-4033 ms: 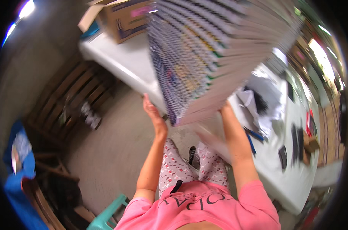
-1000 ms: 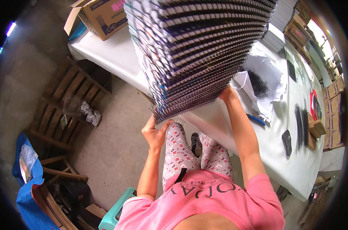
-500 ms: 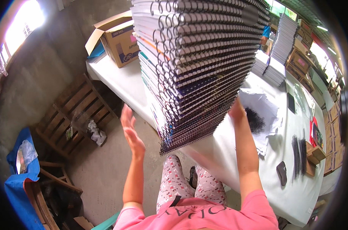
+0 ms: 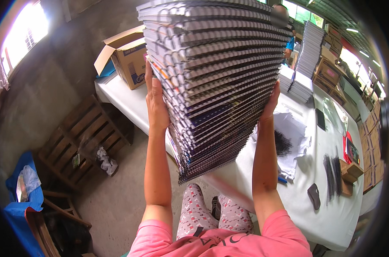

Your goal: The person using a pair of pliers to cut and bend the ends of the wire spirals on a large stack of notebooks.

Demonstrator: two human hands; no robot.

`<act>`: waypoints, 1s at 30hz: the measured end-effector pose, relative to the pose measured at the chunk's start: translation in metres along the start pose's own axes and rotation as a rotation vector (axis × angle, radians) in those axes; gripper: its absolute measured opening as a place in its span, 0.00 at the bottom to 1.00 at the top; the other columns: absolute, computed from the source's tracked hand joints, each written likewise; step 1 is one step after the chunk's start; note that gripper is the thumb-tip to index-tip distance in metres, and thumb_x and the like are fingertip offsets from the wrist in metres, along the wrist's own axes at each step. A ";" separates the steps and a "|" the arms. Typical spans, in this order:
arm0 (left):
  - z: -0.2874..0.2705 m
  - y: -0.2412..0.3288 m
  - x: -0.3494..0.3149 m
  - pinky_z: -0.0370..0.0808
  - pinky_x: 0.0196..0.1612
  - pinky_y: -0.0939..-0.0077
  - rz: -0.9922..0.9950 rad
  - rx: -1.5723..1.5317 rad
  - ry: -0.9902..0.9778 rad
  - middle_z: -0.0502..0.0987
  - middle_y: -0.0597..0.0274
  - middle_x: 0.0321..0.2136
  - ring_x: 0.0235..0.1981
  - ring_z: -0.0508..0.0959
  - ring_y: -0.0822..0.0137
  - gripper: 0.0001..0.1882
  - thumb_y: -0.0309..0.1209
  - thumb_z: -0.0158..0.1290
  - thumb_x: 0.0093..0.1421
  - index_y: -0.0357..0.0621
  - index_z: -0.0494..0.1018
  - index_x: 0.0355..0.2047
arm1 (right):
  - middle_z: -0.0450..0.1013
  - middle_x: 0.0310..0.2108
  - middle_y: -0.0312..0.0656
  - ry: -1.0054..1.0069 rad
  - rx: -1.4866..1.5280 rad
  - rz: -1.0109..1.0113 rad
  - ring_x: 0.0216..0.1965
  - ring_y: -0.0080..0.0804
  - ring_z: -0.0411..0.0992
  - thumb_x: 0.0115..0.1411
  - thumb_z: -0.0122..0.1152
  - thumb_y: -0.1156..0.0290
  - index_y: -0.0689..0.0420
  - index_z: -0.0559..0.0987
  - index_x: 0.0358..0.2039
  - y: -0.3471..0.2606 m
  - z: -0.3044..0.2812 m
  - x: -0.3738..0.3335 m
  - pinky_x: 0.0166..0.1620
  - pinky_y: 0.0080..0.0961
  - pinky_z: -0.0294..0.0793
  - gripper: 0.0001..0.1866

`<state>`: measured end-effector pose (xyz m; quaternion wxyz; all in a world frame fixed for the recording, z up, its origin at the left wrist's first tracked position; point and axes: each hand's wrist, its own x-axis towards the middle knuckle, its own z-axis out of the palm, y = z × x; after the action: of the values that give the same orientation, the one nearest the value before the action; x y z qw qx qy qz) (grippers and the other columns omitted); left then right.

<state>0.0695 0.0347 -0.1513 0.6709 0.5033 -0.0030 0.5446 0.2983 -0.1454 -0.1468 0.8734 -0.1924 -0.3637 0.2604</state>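
Note:
A tall stack of spiral-bound notebooks (image 4: 228, 90) with black coil bindings rises in front of me over the white table (image 4: 331, 222). My left hand (image 4: 157, 103) lies against its left side, fingers pointing up along the page edges. On the opposite side my right hand (image 4: 270, 103) presses against the bindings, its fingers partly hidden by the stack. The notebooks are held between both hands. Whether the bottom of the stack touches the table cannot be made out.
An opened cardboard box (image 4: 128, 64) stands at the table's far left. Another notebook stack (image 4: 310, 47) rises at the far right. Loose papers and black coils (image 4: 282, 143), a phone (image 4: 319, 119) and a dark elongated object (image 4: 314, 196) lie right. A wooden pallet (image 4: 85, 137) is left. A person (image 4: 290, 45) is beyond.
My left hand has moved up from beside the stack onto its left side. The right hand has risen along the right side. In the picture the stack sits slightly further left.

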 end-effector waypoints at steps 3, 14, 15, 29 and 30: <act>0.009 0.009 -0.002 0.43 0.65 0.66 -0.022 0.019 -0.097 0.44 0.57 0.65 0.65 0.47 0.60 0.36 0.55 0.28 0.64 0.49 0.39 0.66 | 0.73 0.40 0.36 0.099 -0.200 -0.025 0.38 0.27 0.73 0.65 0.37 0.49 0.55 0.70 0.47 0.001 -0.004 -0.005 0.41 0.24 0.74 0.24; 0.089 0.101 0.020 0.31 0.65 0.59 0.790 0.781 -0.046 0.33 0.57 0.67 0.67 0.34 0.57 0.49 0.72 0.14 0.51 0.54 0.32 0.66 | 0.55 0.59 0.46 0.351 -0.917 -0.899 0.57 0.32 0.57 0.61 0.29 0.36 0.70 0.51 0.60 -0.040 0.044 0.087 0.59 0.29 0.55 0.46; 0.093 0.105 0.023 0.30 0.65 0.59 0.776 0.796 -0.080 0.34 0.58 0.67 0.67 0.34 0.57 0.49 0.72 0.14 0.52 0.54 0.32 0.66 | 0.56 0.59 0.47 0.323 -1.023 -1.009 0.56 0.32 0.58 0.61 0.33 0.40 0.69 0.51 0.61 -0.039 0.043 0.098 0.59 0.28 0.56 0.43; 0.070 0.091 0.018 0.29 0.65 0.61 0.678 0.656 -0.115 0.35 0.65 0.67 0.67 0.34 0.64 0.47 0.70 0.21 0.53 0.54 0.33 0.66 | 0.55 0.61 0.46 -0.378 -0.142 -0.234 0.59 0.36 0.56 0.56 0.28 0.30 0.64 0.52 0.61 -0.058 0.073 0.071 0.60 0.32 0.57 0.49; 0.069 0.092 0.016 0.28 0.65 0.61 0.710 0.646 -0.096 0.35 0.66 0.67 0.67 0.34 0.65 0.47 0.69 0.21 0.54 0.54 0.34 0.66 | 0.56 0.60 0.46 -0.434 -0.013 -0.180 0.58 0.36 0.57 0.56 0.27 0.30 0.64 0.53 0.61 -0.059 0.069 0.074 0.59 0.32 0.58 0.49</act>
<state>0.0461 -0.0097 -0.0468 0.2521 0.6785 -0.0364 0.6890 0.3104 -0.1379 -0.0300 0.7932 -0.1043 -0.5602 0.2146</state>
